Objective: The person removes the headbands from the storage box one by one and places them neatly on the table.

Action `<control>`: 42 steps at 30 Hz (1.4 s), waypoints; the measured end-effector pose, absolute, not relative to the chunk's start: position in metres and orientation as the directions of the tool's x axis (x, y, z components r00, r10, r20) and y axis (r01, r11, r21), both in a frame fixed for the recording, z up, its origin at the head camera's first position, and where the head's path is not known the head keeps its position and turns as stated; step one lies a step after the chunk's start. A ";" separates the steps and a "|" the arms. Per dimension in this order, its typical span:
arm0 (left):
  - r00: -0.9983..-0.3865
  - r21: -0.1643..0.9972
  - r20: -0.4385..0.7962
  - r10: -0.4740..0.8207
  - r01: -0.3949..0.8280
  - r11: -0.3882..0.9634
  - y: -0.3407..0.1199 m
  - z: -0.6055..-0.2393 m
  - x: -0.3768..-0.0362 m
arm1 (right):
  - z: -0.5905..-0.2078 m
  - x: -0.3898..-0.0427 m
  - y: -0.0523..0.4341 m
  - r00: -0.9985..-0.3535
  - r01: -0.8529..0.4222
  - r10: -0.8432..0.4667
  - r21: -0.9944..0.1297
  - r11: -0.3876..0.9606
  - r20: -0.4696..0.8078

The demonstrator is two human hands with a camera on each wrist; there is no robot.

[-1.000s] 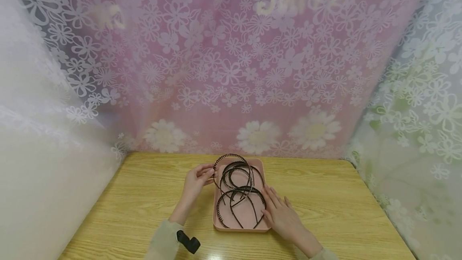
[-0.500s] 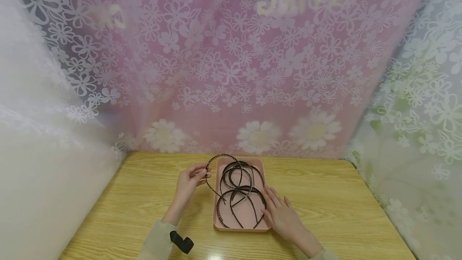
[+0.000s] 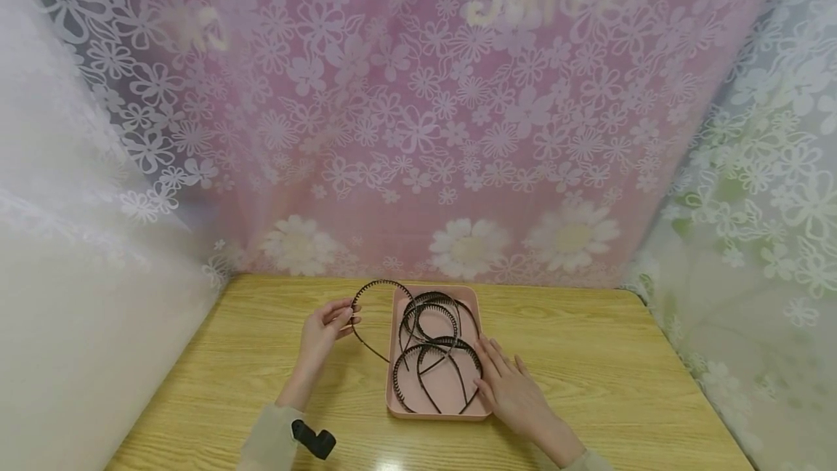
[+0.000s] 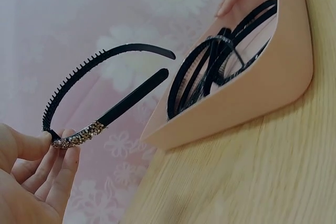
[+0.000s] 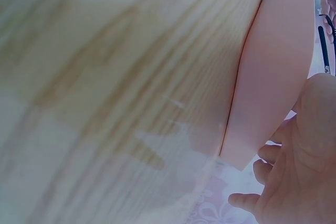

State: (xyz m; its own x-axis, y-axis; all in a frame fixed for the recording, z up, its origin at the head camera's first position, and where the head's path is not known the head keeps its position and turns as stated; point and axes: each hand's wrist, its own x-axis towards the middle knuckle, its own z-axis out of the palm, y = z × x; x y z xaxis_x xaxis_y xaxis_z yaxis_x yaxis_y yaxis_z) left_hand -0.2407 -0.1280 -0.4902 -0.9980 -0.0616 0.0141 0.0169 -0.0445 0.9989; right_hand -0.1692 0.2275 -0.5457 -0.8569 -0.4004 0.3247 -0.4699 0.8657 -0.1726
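On the wooden table (image 3: 261, 355), the right hand (image 3: 516, 391) lies flat, fingers straight, steadying the pink tray (image 3: 400, 407) of tangled headbands (image 3: 434, 355). The left hand (image 3: 320, 333) pinches a rhinestone headband (image 4: 100, 90) beside it; such a light pinch could let it slip.

L hand (image 3: 320, 331) pinching, R hand (image 3: 516, 392) flat

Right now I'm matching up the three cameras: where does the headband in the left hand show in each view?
Head: headband left of the pink tray, over the table.
Left wrist: centre-left, pinched by the fingers.
Right wrist: only a tip at the far right edge.
Shared landmark: the pink tray.
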 end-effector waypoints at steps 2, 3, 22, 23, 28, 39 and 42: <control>-0.998 0.999 0.006 -0.070 0.009 -0.043 -0.135 -0.490 -0.242 | -0.542 -0.168 0.226 -0.872 -0.454 -0.393 -0.184 0.872 0.292; -0.997 0.999 0.001 -0.075 0.004 -0.041 -0.138 -0.490 -0.243 | -0.540 -0.168 0.226 -0.878 -0.447 -0.390 -0.185 0.875 0.279; -0.976 0.995 -0.014 -0.217 -0.034 0.089 -0.204 -0.507 -0.253 | -0.540 -0.168 0.225 -0.895 -0.424 -0.381 -0.178 0.888 0.231; -0.975 0.994 -0.016 -0.222 -0.039 0.100 -0.207 -0.508 -0.254 | -0.541 -0.168 0.225 -0.895 -0.425 -0.382 -0.177 0.888 0.231; -0.970 0.988 -0.008 -0.242 -0.045 0.148 -0.223 -0.515 -0.259 | -0.541 -0.169 0.226 -0.897 -0.423 -0.382 -0.178 0.888 0.224; -0.966 0.975 -0.034 -0.257 -0.089 0.204 -0.245 -0.522 -0.261 | -0.538 -0.169 0.225 -0.894 -0.426 -0.387 -0.166 0.889 0.225; -0.966 0.974 -0.035 -0.256 -0.091 0.209 -0.251 -0.523 -0.262 | -0.537 -0.168 0.225 -0.896 -0.424 -0.385 -0.168 0.890 0.219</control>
State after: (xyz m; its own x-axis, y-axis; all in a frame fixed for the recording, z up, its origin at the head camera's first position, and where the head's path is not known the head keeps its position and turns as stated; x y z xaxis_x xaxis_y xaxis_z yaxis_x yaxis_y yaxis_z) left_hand -0.2618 -0.2510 -0.5228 -0.9661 -0.2559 -0.0352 -0.0908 0.2089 0.9737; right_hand -0.1682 0.2248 -0.5371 -0.8964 -0.3853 0.2190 -0.4236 0.8901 -0.1680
